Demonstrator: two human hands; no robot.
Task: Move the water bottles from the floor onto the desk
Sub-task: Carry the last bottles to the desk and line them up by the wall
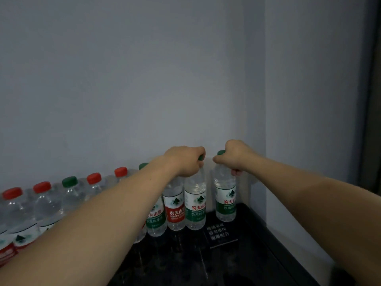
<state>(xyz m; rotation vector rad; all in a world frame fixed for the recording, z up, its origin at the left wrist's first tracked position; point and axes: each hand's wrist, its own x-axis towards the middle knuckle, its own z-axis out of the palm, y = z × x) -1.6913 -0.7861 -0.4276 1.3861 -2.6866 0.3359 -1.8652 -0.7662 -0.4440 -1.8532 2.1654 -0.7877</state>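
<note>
Two bare arms reach toward a corner of a dark table (pixel 257 223), where water bottles stand in a row along the grey wall (pixel 123 79). The left hand (pixel 185 162) has a closed grip on the neck of a green-labelled bottle (pixel 195 205). The right hand (pixel 233 155) grips the cap end of another green-labelled bottle (pixel 225 199) just beside it. Holding them by the top likely lets each bottle be set upright at the row's end.

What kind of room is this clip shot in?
Probably an office or hotel-type room, though that is uncertain. A dark desk sits in a corner of plain grey walls, a small printed notice card lies on it, and a row of water bottles stands along the wall.
</note>
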